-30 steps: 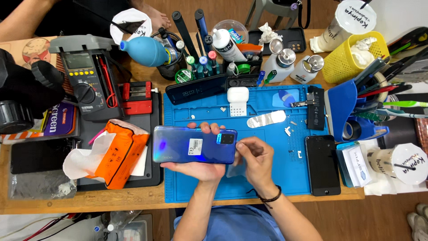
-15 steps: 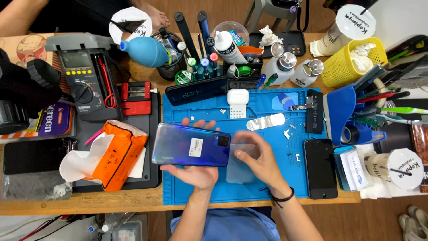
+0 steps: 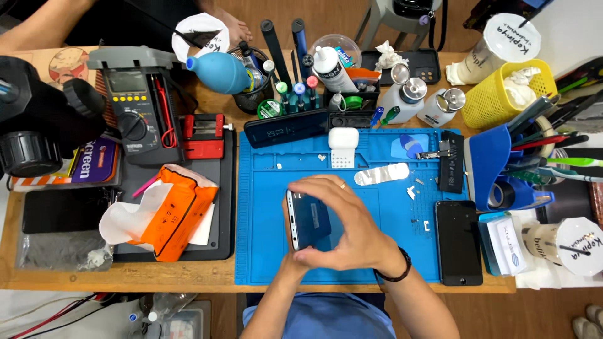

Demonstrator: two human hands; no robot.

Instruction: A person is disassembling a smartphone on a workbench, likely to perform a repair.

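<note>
Now the blue smartphone (image 3: 309,220), held flat and crosswise a moment ago, stands upright, gripped under the right hand (image 3: 348,229), the left hand (image 3: 294,263) supporting below.

Blue phone (image 3: 309,219), back side up, slim with a pale edge, standing lengthwise away from the person, held above the blue mat (image 3: 377,257) near its front middle; lower end hidden by fingers
</note>
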